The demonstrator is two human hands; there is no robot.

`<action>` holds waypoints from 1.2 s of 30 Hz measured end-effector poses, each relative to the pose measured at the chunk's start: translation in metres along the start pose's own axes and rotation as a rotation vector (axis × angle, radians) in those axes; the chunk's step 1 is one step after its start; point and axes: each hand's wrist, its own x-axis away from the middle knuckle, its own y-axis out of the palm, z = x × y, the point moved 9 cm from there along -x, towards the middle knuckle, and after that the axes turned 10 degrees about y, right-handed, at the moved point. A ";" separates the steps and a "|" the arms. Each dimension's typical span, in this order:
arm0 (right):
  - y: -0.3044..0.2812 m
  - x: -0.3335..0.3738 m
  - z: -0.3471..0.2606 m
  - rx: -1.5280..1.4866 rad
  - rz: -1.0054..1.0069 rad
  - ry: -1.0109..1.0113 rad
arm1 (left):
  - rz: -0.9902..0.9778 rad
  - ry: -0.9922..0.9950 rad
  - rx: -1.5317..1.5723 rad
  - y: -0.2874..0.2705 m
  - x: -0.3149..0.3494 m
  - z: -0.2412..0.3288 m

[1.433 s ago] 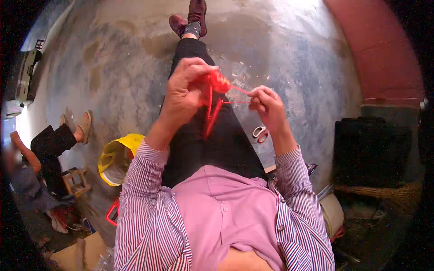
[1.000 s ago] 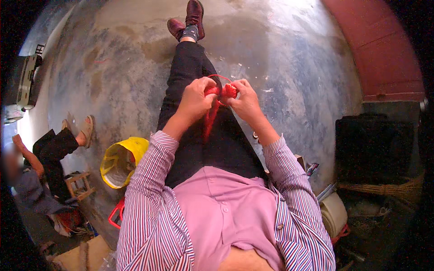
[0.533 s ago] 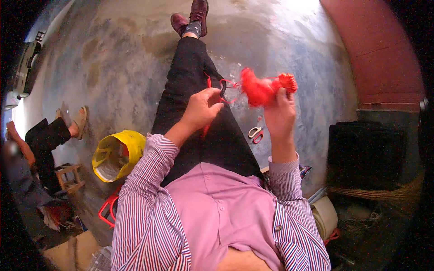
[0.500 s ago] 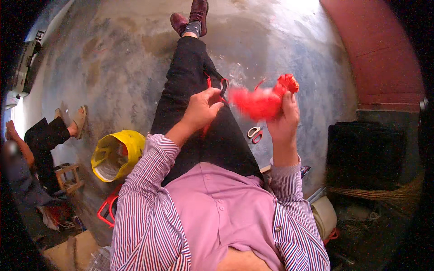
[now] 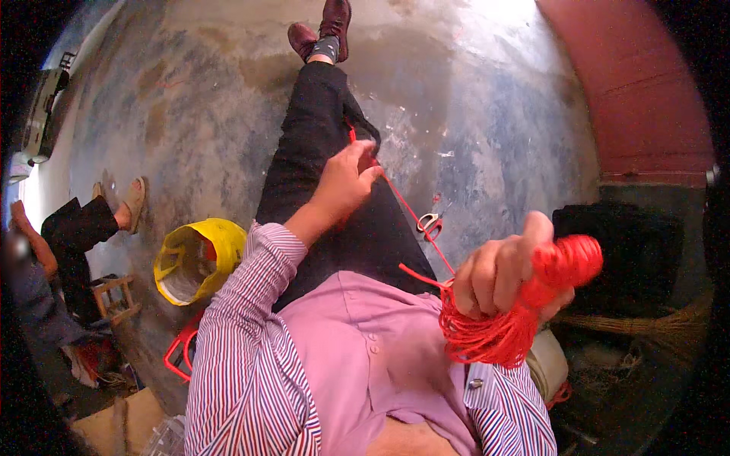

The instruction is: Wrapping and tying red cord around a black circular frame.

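My right hand is closed around the middle of a thick bundle of red cord, held up at the right of my body. Looped ends of the bundle stick out on both sides of my fist. One taut red strand slants from the bundle up to my left hand. Above my thigh, the left hand's thumb and fingers pinch around the cord; the exact grip is partly hidden. More red shows at the black trousers just beyond those fingers. Scissors lie on the floor behind the strand.
A yellow bag stands open left of my legs, with a red-framed object nearer me. At far left another person's legs show by a small wooden stool. A black box-like object and a straw broom are at right.
My right hand has swung down, right and nearer with the red bundle, and the strand between my hands is now stretched longer. The left hand has barely moved.
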 end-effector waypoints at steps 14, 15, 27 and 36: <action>-0.194 -0.061 0.092 2.076 0.419 0.223 | 0.079 -0.119 -0.045 0.003 -0.020 -0.073; -0.197 -0.058 0.091 1.817 0.478 0.200 | 0.069 -0.114 -0.045 0.002 -0.022 -0.069; -0.165 -0.022 0.025 1.101 0.631 -0.079 | 0.048 -0.506 0.863 -0.007 -0.010 -0.009; -0.116 0.049 0.021 0.050 0.332 0.095 | -0.149 -0.707 0.857 0.015 -0.006 -0.043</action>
